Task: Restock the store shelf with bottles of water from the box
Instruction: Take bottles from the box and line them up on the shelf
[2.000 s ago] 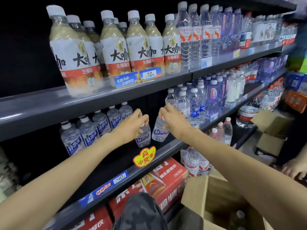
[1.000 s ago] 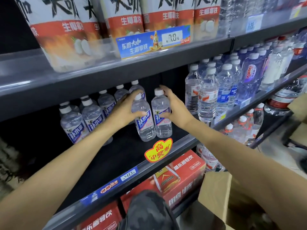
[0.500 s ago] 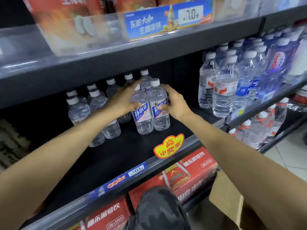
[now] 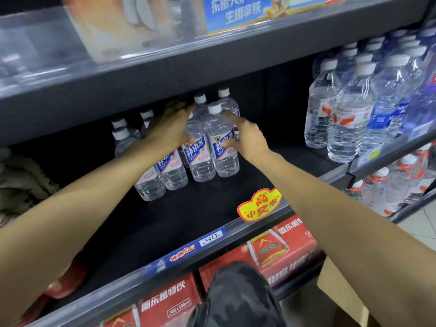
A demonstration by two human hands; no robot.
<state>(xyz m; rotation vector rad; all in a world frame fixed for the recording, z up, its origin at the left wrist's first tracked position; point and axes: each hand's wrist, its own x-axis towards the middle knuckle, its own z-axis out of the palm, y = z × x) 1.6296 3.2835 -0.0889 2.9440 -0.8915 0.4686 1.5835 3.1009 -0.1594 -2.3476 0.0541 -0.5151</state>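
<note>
Nearest the camera, at the lower right corner, a flap of the brown cardboard box (image 4: 339,293) shows beside the person's dark patterned knee; its inside is out of view, so how many bottles wait there cannot be told. Above the red drink cartons (image 4: 280,251), the dark metal shelf (image 4: 179,223) with its blue price strip lies bare across its whole front half. Further in, both arms reach to a cluster of clear plastic water bottles with white caps and blue labels. The left hand (image 4: 168,128) lies with fingers spread over the shoulder of the left front bottle (image 4: 199,159), pressing on it and not visibly wrapping it. The right hand (image 4: 247,138) pinches the right front bottle (image 4: 223,149) at its label, thumb on the front and forefinger stretched up toward the neck. Both bottles stand upright, touching each other, in line with the shelved bottles (image 4: 151,182) at their left and more behind them. By my reading, this pair is placed and only being squared up, while the open front rows mean most of the restocking remains.
</note>
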